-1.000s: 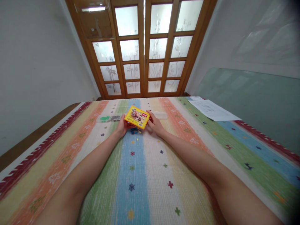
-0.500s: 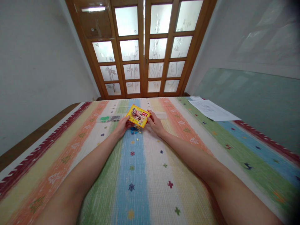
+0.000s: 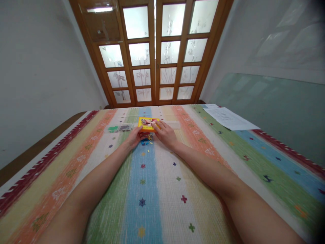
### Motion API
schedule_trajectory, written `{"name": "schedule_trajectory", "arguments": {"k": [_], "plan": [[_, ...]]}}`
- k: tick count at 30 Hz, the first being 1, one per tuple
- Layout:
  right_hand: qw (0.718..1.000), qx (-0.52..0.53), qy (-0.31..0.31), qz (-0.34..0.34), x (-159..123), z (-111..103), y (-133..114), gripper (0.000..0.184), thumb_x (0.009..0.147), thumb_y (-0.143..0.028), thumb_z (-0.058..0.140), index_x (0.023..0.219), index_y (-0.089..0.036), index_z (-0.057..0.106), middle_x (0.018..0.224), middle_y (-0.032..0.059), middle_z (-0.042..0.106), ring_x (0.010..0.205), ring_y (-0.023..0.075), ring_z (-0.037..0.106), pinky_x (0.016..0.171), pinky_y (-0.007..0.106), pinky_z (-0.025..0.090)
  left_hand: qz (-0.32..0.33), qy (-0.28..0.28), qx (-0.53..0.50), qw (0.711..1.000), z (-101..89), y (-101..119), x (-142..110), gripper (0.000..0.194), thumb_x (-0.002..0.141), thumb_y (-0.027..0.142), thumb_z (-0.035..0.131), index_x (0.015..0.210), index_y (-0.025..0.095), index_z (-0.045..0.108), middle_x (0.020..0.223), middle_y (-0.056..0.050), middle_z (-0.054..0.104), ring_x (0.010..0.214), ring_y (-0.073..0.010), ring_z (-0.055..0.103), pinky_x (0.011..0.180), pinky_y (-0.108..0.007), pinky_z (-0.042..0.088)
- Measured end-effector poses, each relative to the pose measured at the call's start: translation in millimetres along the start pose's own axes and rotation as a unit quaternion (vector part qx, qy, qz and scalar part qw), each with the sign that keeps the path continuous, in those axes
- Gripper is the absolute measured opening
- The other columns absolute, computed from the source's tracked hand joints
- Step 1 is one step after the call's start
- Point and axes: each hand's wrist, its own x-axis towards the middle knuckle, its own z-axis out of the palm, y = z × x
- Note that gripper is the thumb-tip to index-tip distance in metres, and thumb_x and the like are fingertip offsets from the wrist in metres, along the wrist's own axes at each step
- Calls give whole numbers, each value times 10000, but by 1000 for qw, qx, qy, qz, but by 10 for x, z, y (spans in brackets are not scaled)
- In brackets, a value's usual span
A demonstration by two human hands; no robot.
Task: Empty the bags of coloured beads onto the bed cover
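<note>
A small flat yellow box with printed pictures is held just above loose pieces near the middle of the table. My left hand grips its left near corner, the thumb along the near edge. At the box's right end my right hand has closed, its fingers lying over the printed face. Small blue pieces and pale yellow pieces lie in a loose pile below the near side of the box. Part of the pile is hidden by the box and my left fingers.
Left of the box lies a clear tray with green pieces and dark grey pieces. A clear plastic part is behind my right hand. Printed paper sheets lie on the striped tablecloth at the right.
The yellow box has turned to sit nearly square to me and tilted flatter. My right hand has moved left, with its fingers now over the printed face.
</note>
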Motion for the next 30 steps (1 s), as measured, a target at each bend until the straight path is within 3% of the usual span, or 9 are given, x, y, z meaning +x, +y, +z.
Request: {"name": "schedule_trajectory", "arguments": {"k": [4,7,11,14,19,26,30], "plan": [[995,10,-25,94,22,14,80,467,1024,-239,474,1489,-214,489,1487,140,562,1221,297,614,1029,426,505,81,-1,164,983,4,-11,-16,295,888,429,714,1059,188,715,1083,-113,732,1050,-239,691,899,-364,576],[988,27,-48,145,21,-10,163,466,1017,-249,485,1482,-223,491,1459,123,587,1204,295,621,994,404,517,156,4,337,928,-23,-46,-44,256,828,411,774,990,215,747,1165,-113,714,1216,-287,609,1110,-448,460],[983,37,-78,159,23,-12,233,483,980,-208,519,1463,-235,510,1434,103,605,1207,283,617,985,374,509,189,-42,466,863,-57,-119,-90,435,764,450,816,1136,241,737,1358,-115,655,1365,-337,503,1250,-522,258],[984,17,-101,149,22,42,251,461,981,-194,496,1439,-213,541,1434,122,602,1233,286,599,1083,413,439,192,-75,502,840,-61,-137,-111,448,797,475,777,1179,245,729,1349,-118,664,1351,-339,521,1250,-519,250],[986,-25,-114,122,-14,178,293,473,1000,-198,448,1467,-204,519,1485,137,560,1348,293,509,1237,571,153,210,-134,520,817,-5,-122,-159,443,835,443,748,1232,250,721,1361,-128,652,1304,-343,556,1207,-508,326],[982,-28,-139,123,-27,264,347,513,1025,-262,419,1533,-194,454,1585,148,446,1465,301,371,1226,556,198,214,-223,586,749,145,-151,-267,591,821,486,764,1367,290,651,1489,-120,555,1403,-354,469,1234,-519,273],[975,-57,-78,198,-12,226,423,461,1029,-293,405,1457,-184,535,1491,164,538,1405,320,414,1210,584,186,212,-228,576,756,164,-145,-286,590,788,499,799,1329,299,677,1477,-120,564,1396,-363,477,1239,-534,255]]}}
